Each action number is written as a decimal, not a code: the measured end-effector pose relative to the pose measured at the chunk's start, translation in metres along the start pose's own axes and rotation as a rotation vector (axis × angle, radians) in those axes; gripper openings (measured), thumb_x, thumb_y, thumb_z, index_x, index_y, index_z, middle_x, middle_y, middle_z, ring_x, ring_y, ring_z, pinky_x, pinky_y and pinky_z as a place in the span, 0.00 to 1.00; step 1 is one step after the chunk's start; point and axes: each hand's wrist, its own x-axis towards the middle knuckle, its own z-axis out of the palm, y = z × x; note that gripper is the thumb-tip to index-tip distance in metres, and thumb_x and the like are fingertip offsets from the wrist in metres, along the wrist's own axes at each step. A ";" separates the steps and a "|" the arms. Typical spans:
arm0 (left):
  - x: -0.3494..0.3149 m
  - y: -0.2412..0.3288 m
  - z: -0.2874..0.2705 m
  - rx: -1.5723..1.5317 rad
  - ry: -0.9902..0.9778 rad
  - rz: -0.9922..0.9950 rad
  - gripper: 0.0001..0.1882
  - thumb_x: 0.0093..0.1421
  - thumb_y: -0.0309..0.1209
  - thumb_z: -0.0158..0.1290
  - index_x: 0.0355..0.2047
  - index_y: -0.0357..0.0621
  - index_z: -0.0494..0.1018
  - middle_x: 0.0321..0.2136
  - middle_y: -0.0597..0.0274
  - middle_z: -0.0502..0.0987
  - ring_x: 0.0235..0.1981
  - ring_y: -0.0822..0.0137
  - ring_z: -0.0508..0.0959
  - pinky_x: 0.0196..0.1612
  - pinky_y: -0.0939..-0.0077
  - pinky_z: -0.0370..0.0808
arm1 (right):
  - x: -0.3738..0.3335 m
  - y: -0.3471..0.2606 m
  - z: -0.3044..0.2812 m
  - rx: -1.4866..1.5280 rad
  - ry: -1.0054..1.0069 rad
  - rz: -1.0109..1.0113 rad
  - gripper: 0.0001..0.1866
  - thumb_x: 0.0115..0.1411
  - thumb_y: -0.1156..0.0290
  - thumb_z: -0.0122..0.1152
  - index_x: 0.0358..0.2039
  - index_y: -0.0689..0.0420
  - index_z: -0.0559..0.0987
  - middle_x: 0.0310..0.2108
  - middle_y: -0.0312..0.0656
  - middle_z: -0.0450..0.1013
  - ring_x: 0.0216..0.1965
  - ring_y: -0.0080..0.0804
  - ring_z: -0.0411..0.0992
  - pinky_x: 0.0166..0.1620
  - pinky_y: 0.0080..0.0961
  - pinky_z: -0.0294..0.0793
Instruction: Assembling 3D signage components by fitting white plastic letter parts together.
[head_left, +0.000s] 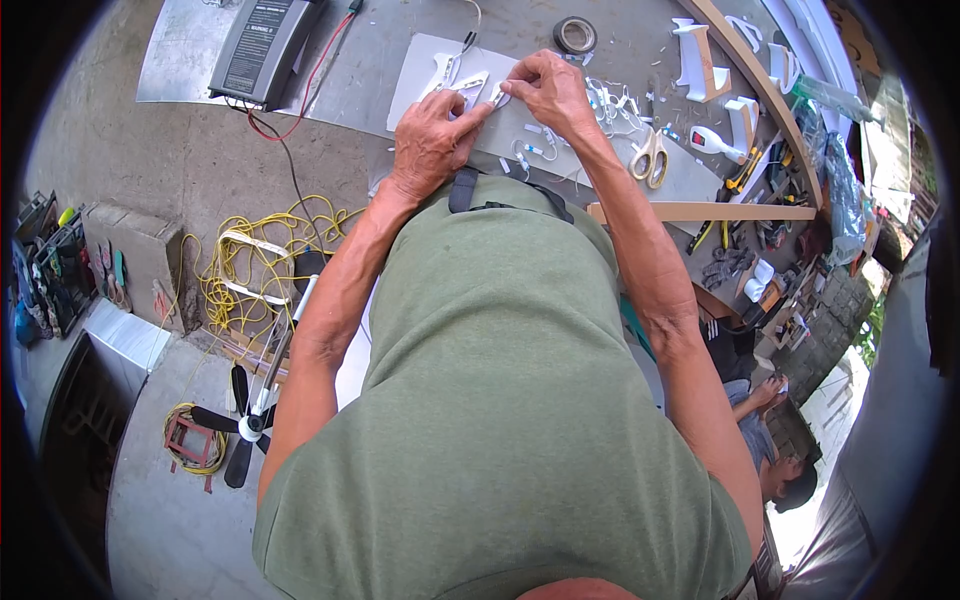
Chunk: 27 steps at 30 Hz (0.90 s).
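My left hand (432, 143) and my right hand (548, 92) meet over a grey metal worktable (370, 70). Between their fingertips they pinch a small white plastic part (497, 96). It lies against a larger white plastic bracket (455, 82) that rests on a pale sheet (420, 60). My left thumb and forefinger press on the bracket's edge. My right fingers close on the small part from above. Short white wires with connectors (530, 152) lie just in front of my hands.
Yellow-handled scissors (651, 157) lie right of my hands, a tape roll (574, 35) behind them, a black charger box (263, 45) with red and black leads at far left. Tools crowd the table's right end (750, 180). Yellow cable (250, 265) and a fan (245, 425) lie on the floor. Another person (770, 450) crouches at lower right.
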 end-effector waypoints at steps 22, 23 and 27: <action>0.005 -0.001 0.000 -0.066 -0.054 -0.089 0.17 0.54 0.26 0.63 0.45 0.56 0.84 0.31 0.65 0.73 0.33 0.62 0.76 0.34 0.66 0.73 | -0.013 0.007 0.007 0.169 0.156 -0.095 0.09 0.58 0.69 0.70 0.34 0.62 0.84 0.34 0.43 0.77 0.33 0.34 0.77 0.37 0.30 0.77; 0.002 -0.002 -0.003 -0.206 -0.010 -0.141 0.17 0.55 0.25 0.63 0.46 0.54 0.84 0.31 0.63 0.75 0.32 0.63 0.77 0.34 0.67 0.74 | -0.018 0.000 0.009 0.190 0.148 -0.054 0.09 0.58 0.69 0.70 0.35 0.62 0.84 0.33 0.43 0.76 0.33 0.35 0.77 0.37 0.31 0.77; 0.004 -0.002 -0.015 -0.359 0.119 -0.345 0.17 0.57 0.21 0.62 0.47 0.48 0.83 0.32 0.59 0.78 0.29 0.66 0.78 0.34 0.70 0.76 | -0.020 0.006 0.020 0.069 0.243 -0.178 0.10 0.58 0.70 0.71 0.37 0.62 0.82 0.33 0.43 0.75 0.33 0.36 0.77 0.38 0.32 0.76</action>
